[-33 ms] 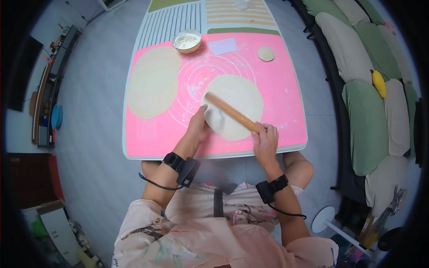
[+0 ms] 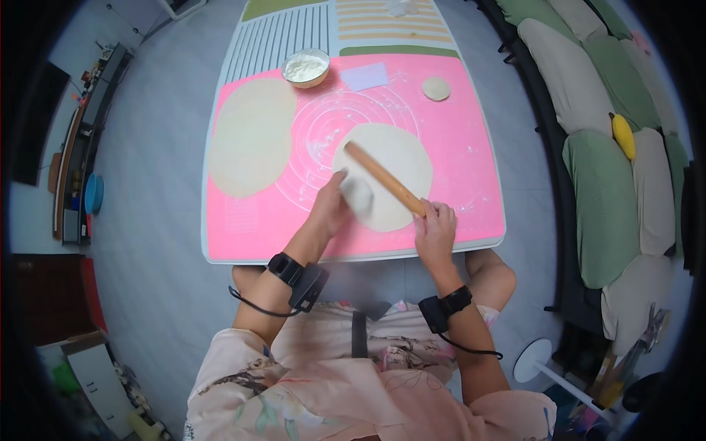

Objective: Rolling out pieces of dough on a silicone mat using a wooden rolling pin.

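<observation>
A round sheet of rolled dough (image 2: 403, 158) lies on the pink silicone mat (image 2: 463, 169) in front of me. My right hand (image 2: 437, 224) is closed round the near end of a wooden rolling pin (image 2: 386, 178), which slants across the dough toward the far left. At the dough's near left edge, my left hand (image 2: 331, 203) is closed with its fingers against a pale, blurred bulge of dough (image 2: 357, 195). Whether this bulge is a lifted fold of the sheet or a separate piece, I cannot tell.
A larger dough sheet (image 2: 252, 140) covers the mat's left side. Beyond are a glass bowl of flour (image 2: 306, 67), a pale rectangular scraper (image 2: 365, 76) and a small dough disc (image 2: 436, 89). A sofa (image 2: 610, 213) runs along the right.
The rolling pin's far end has swung slightly away from me. My left hand has shifted a little to the right and away, and the pale bulge beside it stands out more.
</observation>
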Demonstrator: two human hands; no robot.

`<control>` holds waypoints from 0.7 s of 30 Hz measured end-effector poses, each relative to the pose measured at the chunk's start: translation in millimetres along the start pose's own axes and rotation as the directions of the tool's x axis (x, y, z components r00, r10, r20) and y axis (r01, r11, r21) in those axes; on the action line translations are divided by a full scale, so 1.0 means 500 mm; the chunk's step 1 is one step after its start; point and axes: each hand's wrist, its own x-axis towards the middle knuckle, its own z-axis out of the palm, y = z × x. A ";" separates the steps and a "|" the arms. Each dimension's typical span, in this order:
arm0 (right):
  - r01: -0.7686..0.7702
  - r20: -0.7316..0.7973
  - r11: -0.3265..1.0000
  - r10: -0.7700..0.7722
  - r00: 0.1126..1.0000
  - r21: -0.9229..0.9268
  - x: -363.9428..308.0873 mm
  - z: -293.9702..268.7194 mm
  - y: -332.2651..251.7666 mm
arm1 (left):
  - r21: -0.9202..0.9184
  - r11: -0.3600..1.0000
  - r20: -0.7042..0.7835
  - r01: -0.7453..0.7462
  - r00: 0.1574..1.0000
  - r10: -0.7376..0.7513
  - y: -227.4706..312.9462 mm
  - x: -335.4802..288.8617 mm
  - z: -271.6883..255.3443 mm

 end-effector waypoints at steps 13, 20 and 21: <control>-0.658 0.756 0.609 0.142 0.639 0.443 0.160 -0.113 0.106 | 0.552 -0.572 0.730 -0.607 0.683 -0.021 0.182 0.132 0.008; -0.185 0.395 0.920 0.037 0.918 0.344 0.376 -0.053 0.102 | 0.496 -0.700 0.867 -0.514 0.337 0.367 0.275 0.161 0.038; -0.072 0.421 0.972 -0.029 0.906 0.222 0.384 -0.057 0.094 | 0.499 -0.699 0.865 -0.512 0.340 0.369 0.261 0.163 0.033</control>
